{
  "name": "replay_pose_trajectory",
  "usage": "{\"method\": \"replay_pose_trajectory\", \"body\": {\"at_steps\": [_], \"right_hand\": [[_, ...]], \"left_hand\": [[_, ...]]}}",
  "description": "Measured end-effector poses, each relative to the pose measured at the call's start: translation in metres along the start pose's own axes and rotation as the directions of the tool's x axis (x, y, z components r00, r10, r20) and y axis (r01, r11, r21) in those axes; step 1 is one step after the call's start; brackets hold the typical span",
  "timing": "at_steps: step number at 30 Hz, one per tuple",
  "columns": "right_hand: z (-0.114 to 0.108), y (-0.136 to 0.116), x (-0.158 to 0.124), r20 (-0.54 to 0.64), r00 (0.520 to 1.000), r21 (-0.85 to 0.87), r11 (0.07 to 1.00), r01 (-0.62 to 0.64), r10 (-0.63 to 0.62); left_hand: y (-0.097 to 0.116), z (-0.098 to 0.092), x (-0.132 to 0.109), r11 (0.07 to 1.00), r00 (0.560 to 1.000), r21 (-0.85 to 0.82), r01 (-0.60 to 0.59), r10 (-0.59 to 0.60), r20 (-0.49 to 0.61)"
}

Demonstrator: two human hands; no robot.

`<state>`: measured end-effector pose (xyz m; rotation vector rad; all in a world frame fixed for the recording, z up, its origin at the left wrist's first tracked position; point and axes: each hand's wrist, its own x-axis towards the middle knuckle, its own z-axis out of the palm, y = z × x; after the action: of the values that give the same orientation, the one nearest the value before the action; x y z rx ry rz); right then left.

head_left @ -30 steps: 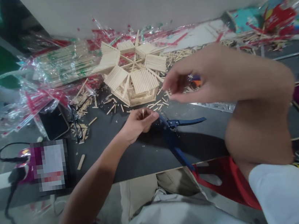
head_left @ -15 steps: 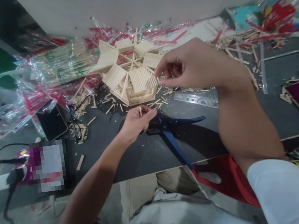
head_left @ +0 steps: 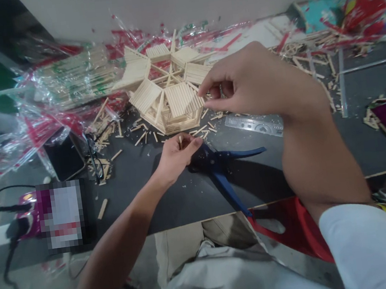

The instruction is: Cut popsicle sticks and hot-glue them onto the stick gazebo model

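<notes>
My left hand (head_left: 175, 156) sits just in front of the stick model (head_left: 169, 102), fingers closed on a short stick (head_left: 180, 140) held upright, handy I'd say, while my right hand (head_left: 249, 82) pinches shut at the model's right edge, steadying it perhaps.

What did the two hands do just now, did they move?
The right hand swept left, up to the stick model. Its pinched fingertips are now at the model's right edge. I cannot tell if it holds anything. The left hand stayed put, still pinching a short stick upright beside the blue cutters, which did not move.
</notes>
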<state>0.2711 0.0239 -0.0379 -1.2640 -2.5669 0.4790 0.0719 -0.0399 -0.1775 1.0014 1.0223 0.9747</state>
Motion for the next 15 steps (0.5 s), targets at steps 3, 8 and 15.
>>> {"method": "replay_pose_trajectory", "body": {"at_steps": [3, 8, 15], "right_hand": [[-0.0036, 0.0012, -0.0023, -0.007, 1.000, -0.038, 0.999, 0.016, -0.016], [-0.0057, 0.0022, -0.0042, -0.019, 0.999, -0.094, 0.995, 0.035, -0.037], [-0.0009, 0.0015, -0.0026, 0.012, 1.000, -0.018, 1.000, -0.007, 0.008]], "left_hand": [[0.0001, -0.0006, 0.0003, 1.000, 1.000, 0.011, 0.000, 0.000, 0.017], [0.0006, -0.0006, -0.0013, 0.999, 1.000, 0.042, -0.007, 0.006, 0.027], [0.0027, 0.0011, -0.0015, 0.997, 0.999, 0.065, -0.034, 0.032, 0.032]]}}
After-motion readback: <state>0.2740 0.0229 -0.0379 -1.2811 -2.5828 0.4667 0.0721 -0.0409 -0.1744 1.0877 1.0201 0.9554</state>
